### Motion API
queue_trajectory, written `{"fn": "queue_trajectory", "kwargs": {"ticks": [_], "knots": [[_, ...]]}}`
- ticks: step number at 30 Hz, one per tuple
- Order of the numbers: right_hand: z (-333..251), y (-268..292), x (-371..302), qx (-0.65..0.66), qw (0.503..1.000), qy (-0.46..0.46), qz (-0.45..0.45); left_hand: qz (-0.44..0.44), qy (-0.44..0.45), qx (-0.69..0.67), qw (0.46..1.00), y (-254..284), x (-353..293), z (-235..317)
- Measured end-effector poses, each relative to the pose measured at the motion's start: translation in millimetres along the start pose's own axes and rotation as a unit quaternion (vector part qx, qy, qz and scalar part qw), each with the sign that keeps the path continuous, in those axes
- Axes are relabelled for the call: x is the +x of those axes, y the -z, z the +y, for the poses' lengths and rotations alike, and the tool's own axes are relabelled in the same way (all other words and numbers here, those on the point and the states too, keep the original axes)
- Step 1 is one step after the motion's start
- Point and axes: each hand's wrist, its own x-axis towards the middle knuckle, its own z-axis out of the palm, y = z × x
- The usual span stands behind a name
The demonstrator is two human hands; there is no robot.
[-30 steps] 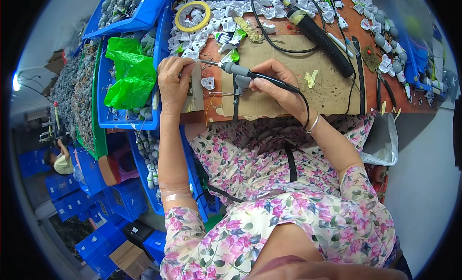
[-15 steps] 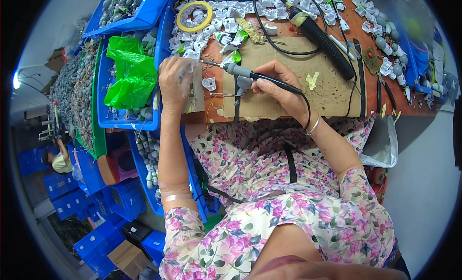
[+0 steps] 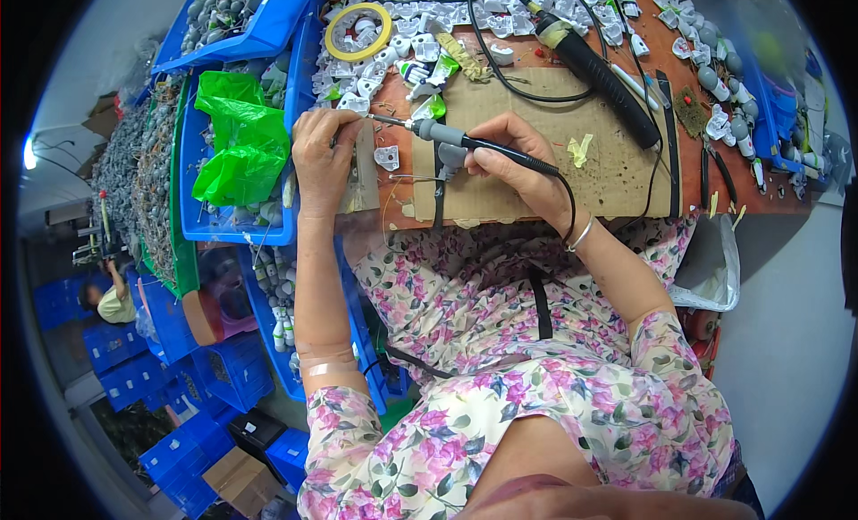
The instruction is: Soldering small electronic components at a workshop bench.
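Note:
My right hand (image 3: 527,171) grips a soldering iron (image 3: 442,134) by its dark handle, with the tip pointing left. The metal tip reaches my left hand (image 3: 320,162), whose thumb and fingers are pinched together; what they hold is too small or hidden to make out. Between the hands, a grey bulb-shaped part (image 3: 451,156) with thin wires lies by the cardboard's left edge. A small white plastic piece (image 3: 387,158) sits just right of my left hand. Below the iron, the brown cardboard sheet (image 3: 527,189) covers part of the table.
At left, a blue bin (image 3: 189,162) holds grey parts and a bright green plastic bag (image 3: 237,144). White plastic pieces (image 3: 429,19) and a yellow tape roll (image 3: 332,48) lie behind. A black cylindrical tool (image 3: 603,82), its cable and pliers (image 3: 706,176) are to the right.
A whitish haze over my left hand is gone. My left fingers have shifted slightly and the pinch shows more clearly; the iron has moved a little left.

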Motion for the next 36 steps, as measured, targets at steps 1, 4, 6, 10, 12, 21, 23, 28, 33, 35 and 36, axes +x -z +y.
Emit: {"fn": "queue_trajectory", "kwargs": {"ticks": [1, 4, 6, 10, 12, 21, 23, 28, 33, 35, 36], "knots": [[0, 0, 0, 0.0, 1.0, 0.0, 0.001, 0.002, -0.004, 0.002, 1.0, 0, 0, 0], [-1, -1, -1, 0.0, 1.0, -0.001, 0.002, 0.006, -0.01, 0.005, 1.0, 1, 0, 1], [-1, -1, -1, 0.0, 1.0, -0.002, 0.003, 0.006, -0.012, 0.005, 1.0, 1, 0, 1], [-2, 0, -2, 0.006, 1.0, -0.001, 0.004, 0.007, -0.011, 0.002, 1.0, 0, -1, 0], [-2, 0, -2, 0.012, 1.0, 0.002, 0.004, 0.009, -0.012, 0.0, 1.0, 0, -1, -1], [-15, 24, -20, 0.055, 0.997, 0.051, 0.031, 0.026, 0.01, -0.02, 0.999, 3, -3, 0], [-20, 34, -30, 0.095, 0.993, 0.06, 0.037, 0.068, -0.005, -0.008, 0.998, 4, -4, 10], [-24, 52, -55, 0.198, 0.974, 0.08, 0.072, 0.086, -0.045, 0.041, 0.994, 9, -3, 34], [-31, 61, -71, 0.191, 0.973, 0.097, 0.082, 0.093, -0.098, 0.031, 0.99, -2, 0, 65], [-32, 64, -80, 0.141, 0.978, 0.119, 0.102, 0.085, -0.105, -0.003, 0.991, -15, -6, 81], [-35, 65, -82, 0.101, 0.98, 0.137, 0.105, 0.083, -0.102, -0.008, 0.991, -20, -6, 88]]}}
